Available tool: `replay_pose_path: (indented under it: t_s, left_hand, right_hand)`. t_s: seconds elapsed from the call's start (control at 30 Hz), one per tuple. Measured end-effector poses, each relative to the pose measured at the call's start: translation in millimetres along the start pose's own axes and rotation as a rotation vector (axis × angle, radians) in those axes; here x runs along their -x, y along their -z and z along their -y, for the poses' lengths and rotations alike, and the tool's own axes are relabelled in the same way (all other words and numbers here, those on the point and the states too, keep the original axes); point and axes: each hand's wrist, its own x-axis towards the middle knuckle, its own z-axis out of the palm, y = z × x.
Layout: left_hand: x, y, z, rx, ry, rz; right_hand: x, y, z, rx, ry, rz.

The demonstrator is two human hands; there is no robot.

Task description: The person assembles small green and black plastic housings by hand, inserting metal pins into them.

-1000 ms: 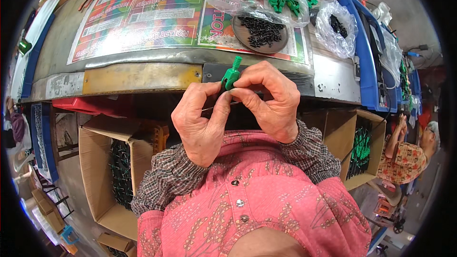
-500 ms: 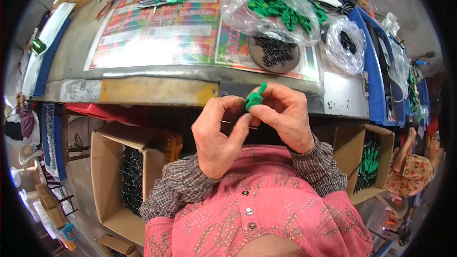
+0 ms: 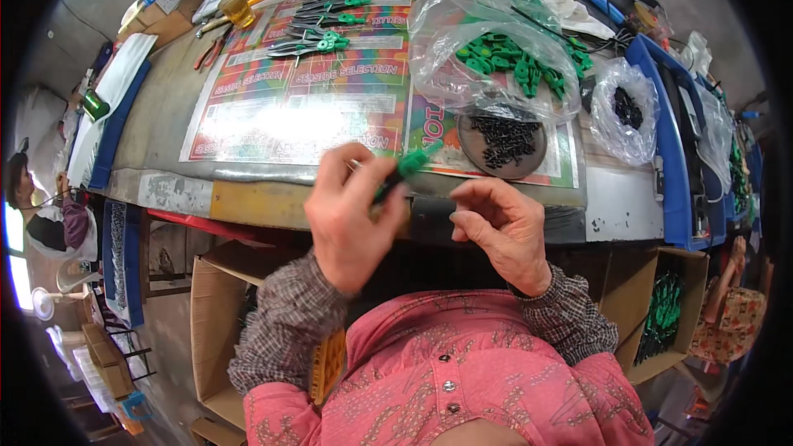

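Gripping a green-handled tool (image 3: 402,169), left hand (image 3: 351,219) hovers beside empty, half-curled right hand (image 3: 504,231) over cluttered workbench (image 3: 165,190).

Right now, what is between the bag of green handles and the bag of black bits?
In the head view, only a bare strip of table lies between the green-handle bag and the black-bits bag.

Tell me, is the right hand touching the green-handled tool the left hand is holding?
Apart. The head view shows the right hand open and empty, with a clear gap between it and the green-handled tool, which only the left hand grips.
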Motion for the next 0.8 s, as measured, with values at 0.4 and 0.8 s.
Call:
replay_pose_path:
  t_s: [0.4,0.8]
  left_hand:
    - [-100.7,23.0,171.6,-0.443,-0.106,0.129]
    - [-131.7,10.4,199.9,-0.528,-0.198,0.155]
  right_hand:
    - [-7.8,3.6,-5.5,0.284,0.16,0.07]
    - [-9.5,5.5,-4.7,0.335,0.178,0.099]
